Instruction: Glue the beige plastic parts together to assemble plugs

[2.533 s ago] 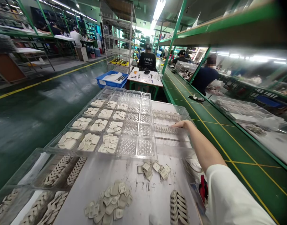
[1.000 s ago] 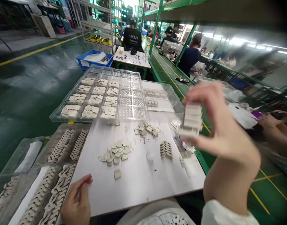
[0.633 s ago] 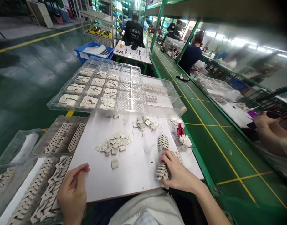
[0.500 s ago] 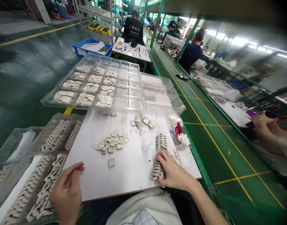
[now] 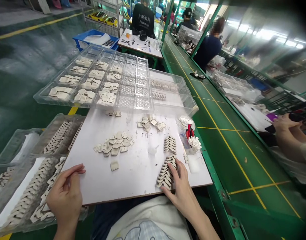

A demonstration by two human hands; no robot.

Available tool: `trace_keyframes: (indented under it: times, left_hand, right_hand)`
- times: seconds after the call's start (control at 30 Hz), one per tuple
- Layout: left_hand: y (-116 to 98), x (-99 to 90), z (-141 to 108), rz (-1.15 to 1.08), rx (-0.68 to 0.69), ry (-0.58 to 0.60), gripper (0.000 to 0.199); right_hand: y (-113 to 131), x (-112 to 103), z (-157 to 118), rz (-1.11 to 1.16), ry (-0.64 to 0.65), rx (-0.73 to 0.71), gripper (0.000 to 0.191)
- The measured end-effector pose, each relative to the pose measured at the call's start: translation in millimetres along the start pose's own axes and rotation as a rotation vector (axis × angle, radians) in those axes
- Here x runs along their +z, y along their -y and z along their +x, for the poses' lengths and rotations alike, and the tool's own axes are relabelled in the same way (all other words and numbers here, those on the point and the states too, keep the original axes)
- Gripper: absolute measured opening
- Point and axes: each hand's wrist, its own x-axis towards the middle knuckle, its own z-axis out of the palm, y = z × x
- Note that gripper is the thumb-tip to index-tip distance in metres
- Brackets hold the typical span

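Note:
My right hand rests at the side of a slanting row of beige, V-shaped pieces near the table's front edge. Its fingers are spread, touching the row without wrapping round it. Just beyond stands a shorter row of the same pieces. My left hand hovers at the table's left edge, fingers loosely bent and nothing visible in them. A single beige flat piece lies to its right, in front of a heap of similar pieces. Farther back is a smaller pile of pieces.
Clear compartment trays with beige parts span the table's far side. More bins of parts stand at the left. Red-handled snippers and a small clear cup lie on the table. A green conveyor runs along the right; co-workers sit beyond.
My right hand has loosened from round the row and shifted slightly right, leaving more of the pieces showing. My left hand keeps much the same pose. The view has tilted a little downward.

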Motion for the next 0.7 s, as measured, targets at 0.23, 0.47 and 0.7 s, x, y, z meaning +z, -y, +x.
trace_keyframes:
  times: [0.23,0.47,0.7]
  left_hand:
    - [1,1.7,-1,0.031,0.024,-0.011,0.021]
    - [-3,1.6,-2,0.027,0.041,-0.022,0.020]
    - [1,1.6,-1,0.088,0.033,-0.011,0.022]
  right_hand:
    - [-10,-2,8,0.075,0.077,-0.077,0.077]
    - [-18,-7,23,0.107,0.107,-0.112,0.080]
    - [-25,-9,30,0.134,0.117,-0.139,0.082]
